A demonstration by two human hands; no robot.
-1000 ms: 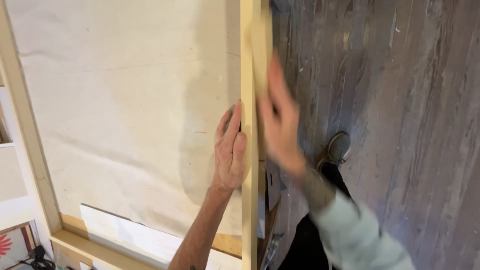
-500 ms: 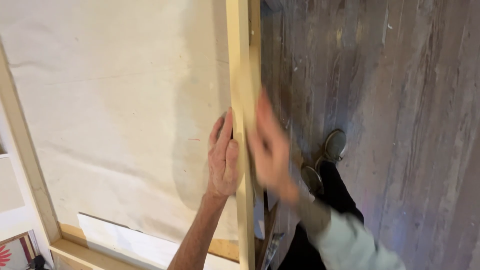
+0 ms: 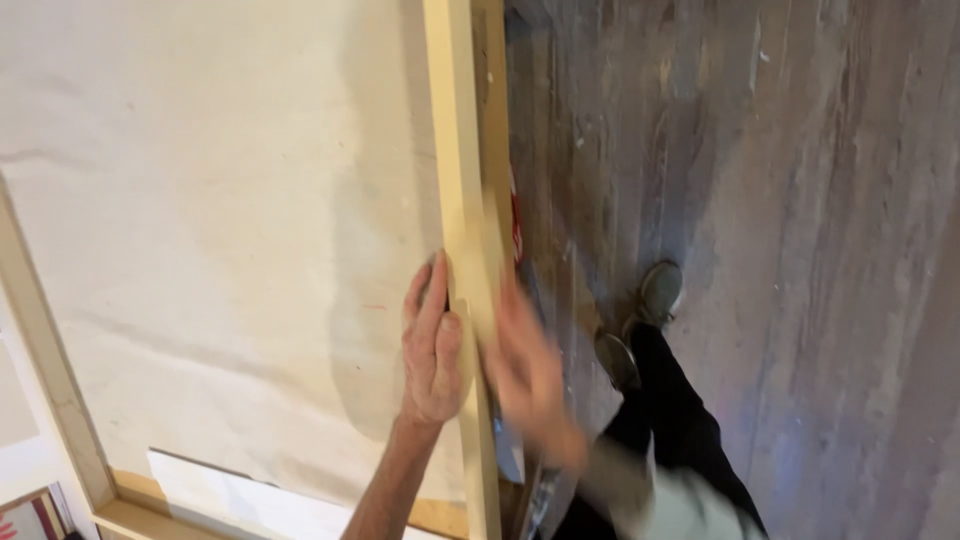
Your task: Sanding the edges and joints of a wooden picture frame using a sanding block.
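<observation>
A large stretched canvas (image 3: 220,230) with a pale wooden frame stands upright, its back facing me. My left hand (image 3: 434,350) lies flat against the canvas beside the right wooden bar (image 3: 455,180), fingers together and pointing up. My right hand (image 3: 525,365) is blurred on the outer side of the same bar, at about the same height. I cannot tell whether it holds anything.
Grey wooden floorboards (image 3: 780,250) stretch to the right. My legs in dark trousers and grey shoes (image 3: 655,295) stand just right of the frame. The frame's left bar (image 3: 50,380) and bottom bar (image 3: 140,500) show at lower left, with a white sheet (image 3: 240,500) there.
My right hand has slid down along the outer side of the wooden bar. My left hand has stayed pressed beside the bar. The view has shifted a little.
</observation>
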